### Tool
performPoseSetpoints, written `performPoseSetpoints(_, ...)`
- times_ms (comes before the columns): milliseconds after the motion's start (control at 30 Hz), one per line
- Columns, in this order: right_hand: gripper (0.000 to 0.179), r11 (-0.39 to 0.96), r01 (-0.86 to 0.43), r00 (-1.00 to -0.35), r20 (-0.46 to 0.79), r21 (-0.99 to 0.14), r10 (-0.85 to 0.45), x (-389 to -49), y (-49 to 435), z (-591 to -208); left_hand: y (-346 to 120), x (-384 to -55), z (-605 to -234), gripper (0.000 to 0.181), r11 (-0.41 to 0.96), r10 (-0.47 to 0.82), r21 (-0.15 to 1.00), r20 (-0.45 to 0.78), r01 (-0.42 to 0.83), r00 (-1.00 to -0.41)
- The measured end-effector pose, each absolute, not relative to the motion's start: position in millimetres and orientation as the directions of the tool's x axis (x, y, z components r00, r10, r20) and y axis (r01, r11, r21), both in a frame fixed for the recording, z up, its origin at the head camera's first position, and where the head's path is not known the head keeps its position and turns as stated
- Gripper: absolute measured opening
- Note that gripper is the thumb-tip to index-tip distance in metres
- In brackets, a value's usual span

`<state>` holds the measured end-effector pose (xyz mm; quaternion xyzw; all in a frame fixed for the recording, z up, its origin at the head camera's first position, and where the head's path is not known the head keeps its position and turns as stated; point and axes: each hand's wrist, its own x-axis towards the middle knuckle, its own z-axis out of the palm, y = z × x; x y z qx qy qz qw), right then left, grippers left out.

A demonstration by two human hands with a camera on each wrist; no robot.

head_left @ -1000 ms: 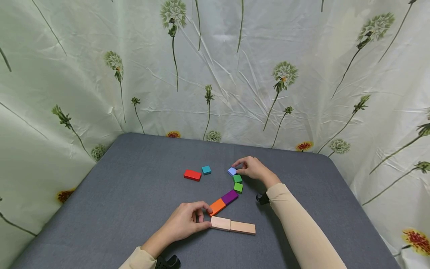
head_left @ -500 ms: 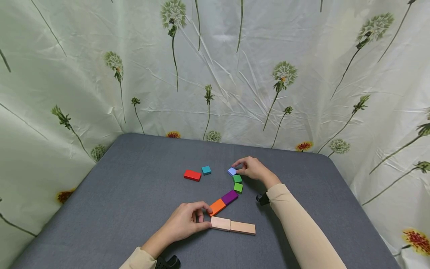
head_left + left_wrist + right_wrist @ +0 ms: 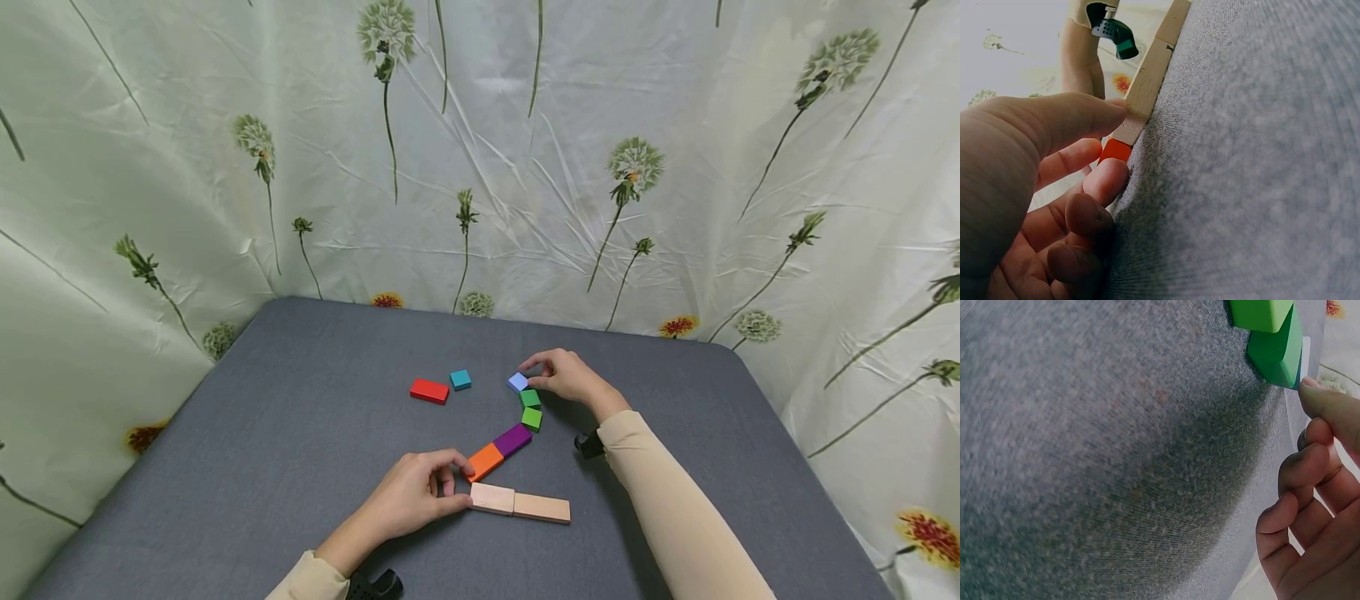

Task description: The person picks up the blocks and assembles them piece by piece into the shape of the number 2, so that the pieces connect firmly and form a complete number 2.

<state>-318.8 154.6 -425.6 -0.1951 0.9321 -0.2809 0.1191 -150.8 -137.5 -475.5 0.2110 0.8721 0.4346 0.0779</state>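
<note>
In the head view my right hand (image 3: 568,377) pinches a light blue block (image 3: 517,382) between thumb and index finger. That block adjoins a green block (image 3: 530,399), followed by a light green block (image 3: 532,419). A purple block (image 3: 513,440) and an orange block (image 3: 485,462) carry the curved row toward me. My left hand (image 3: 411,492) has its index fingertip at the orange block's end and its thumb against a pale wooden block (image 3: 492,497). Seen from the left wrist, the thumb (image 3: 1094,112) lies along the wood, and the other fingers are curled.
A second wooden block (image 3: 542,508) continues the pale one to the right. Farther left on the grey table (image 3: 262,450) lie a red block (image 3: 429,391) and a teal block (image 3: 461,380). A flower-printed curtain (image 3: 525,167) hangs behind the table and along its sides.
The right forearm has shifted very slightly to the right. Both hands stay at the same blocks, and the blocks have not moved.
</note>
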Motion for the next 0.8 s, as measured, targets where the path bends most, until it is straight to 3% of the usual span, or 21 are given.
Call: performPoseSetpoints(800, 0.029, 0.764, -0.357, -0.886, -0.063, -0.538, -0.459, -315.4, 138.6, -417.4, -138.8, -150.3, -474.8, 0.027, 0.526, 0.445, 0.793, 0.052, 0.307, -0.894)
